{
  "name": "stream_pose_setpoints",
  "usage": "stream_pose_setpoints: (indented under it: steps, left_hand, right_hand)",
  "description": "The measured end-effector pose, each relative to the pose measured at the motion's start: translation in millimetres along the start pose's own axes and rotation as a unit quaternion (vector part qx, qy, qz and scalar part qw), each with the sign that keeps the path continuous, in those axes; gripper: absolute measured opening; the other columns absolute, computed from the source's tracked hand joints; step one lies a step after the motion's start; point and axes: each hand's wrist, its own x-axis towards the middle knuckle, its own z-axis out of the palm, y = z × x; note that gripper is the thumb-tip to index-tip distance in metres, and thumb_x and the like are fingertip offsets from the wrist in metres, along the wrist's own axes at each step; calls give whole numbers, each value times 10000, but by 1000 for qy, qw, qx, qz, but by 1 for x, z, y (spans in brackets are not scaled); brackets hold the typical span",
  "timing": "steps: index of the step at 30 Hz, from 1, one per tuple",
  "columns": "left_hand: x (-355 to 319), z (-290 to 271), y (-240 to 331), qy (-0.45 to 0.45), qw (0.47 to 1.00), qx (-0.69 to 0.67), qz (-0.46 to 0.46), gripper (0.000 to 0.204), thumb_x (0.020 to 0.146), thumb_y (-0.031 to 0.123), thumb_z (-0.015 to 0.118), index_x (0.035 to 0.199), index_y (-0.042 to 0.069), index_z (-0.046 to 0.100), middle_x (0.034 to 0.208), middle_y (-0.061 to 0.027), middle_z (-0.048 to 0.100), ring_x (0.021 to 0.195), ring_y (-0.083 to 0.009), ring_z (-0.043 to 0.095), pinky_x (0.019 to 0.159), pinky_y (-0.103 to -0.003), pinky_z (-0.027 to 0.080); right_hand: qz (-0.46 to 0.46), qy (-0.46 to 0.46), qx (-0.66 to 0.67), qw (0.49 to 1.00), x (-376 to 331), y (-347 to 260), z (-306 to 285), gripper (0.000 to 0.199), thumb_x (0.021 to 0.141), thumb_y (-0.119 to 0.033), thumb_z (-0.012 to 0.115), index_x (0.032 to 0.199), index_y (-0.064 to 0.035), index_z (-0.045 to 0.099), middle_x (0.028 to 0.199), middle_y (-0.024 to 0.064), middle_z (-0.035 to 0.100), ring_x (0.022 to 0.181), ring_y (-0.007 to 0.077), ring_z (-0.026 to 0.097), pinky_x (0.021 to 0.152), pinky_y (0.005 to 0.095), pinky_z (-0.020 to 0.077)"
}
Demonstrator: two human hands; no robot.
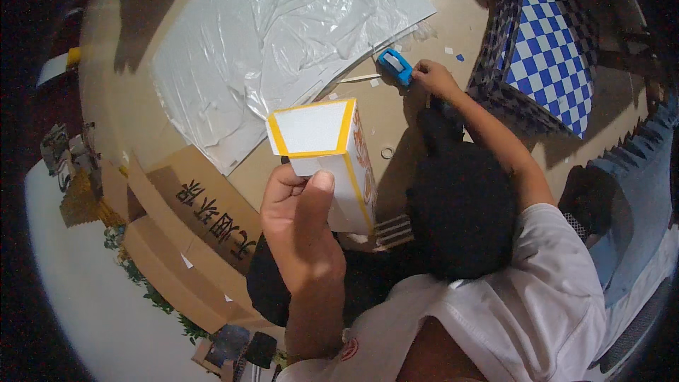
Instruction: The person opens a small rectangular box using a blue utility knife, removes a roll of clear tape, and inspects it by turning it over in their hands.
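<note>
Gripping a white paper box with yellow edges (342, 174), the left hand (303, 212) holds it up in the middle of the view, thumb against the near side. Beyond and to the right, the right hand (431, 78) reaches to a blue tape dispenser (395, 66), its fingertips bunched at the dispenser's edge; I cannot tell whether they pinch any tape. A small ring (387, 152) lies on the floor (369, 120). Clear plastic (283, 28) covers a white board farther out. Cardboard (201, 205) stands at left, a blue-and-white checked box (548, 56) at right.
</note>
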Motion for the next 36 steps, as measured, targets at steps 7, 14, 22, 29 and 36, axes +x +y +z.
stream_pose_setpoints:
  steps: [7, 14, 22, 29, 36]
  left_hand:
    - [18, -7, -31, 1, 996, 58, -62, 176, 847, 130, 648, 949, -8, 603, 892, -55, 637, 822, -92, 569, 780, -249, 435]
    - [63, 12, -134, 20, 970, 242, -25, 159, 847, 104, 664, 937, -21, 625, 823, -37, 634, 742, -86, 567, 678, -244, 455]
    - [142, 8, -289, 116, 966, 222, -64, 128, 802, 118, 638, 825, -8, 628, 709, -15, 601, 641, -89, 519, 608, -239, 415]
    - [171, 16, -310, 130, 945, 298, -50, 185, 748, 184, 645, 788, 5, 621, 715, -86, 662, 645, -179, 608, 645, -314, 469]
    - [169, 15, -333, 91, 925, 364, -64, 179, 749, 175, 664, 836, 21, 635, 721, -87, 661, 663, -191, 622, 657, -320, 478]
  right_hand:
    - [-66, 76, -136, 986, -8, -70, -5, 384, 780, -313, 695, 1009, -42, 549, 973, 180, 605, 933, 358, 607, 761, 450, 494]
    - [-112, 105, -163, 975, 2, -60, 4, 332, 766, -251, 704, 951, -50, 514, 907, 162, 607, 870, 376, 605, 720, 479, 481]
    - [-127, 13, -88, 988, 0, -55, -9, 388, 768, -140, 677, 1110, -74, 507, 1088, 199, 560, 989, 387, 572, 798, 472, 476]
    - [-336, -53, -271, 901, 36, -62, -28, 569, 725, -45, 654, 1261, -76, 463, 1221, 167, 496, 1092, 378, 537, 865, 449, 504]
    - [-288, -182, -423, 840, 57, -83, -20, 528, 727, -43, 628, 1230, -25, 467, 1201, 150, 520, 1134, 335, 533, 818, 424, 535]
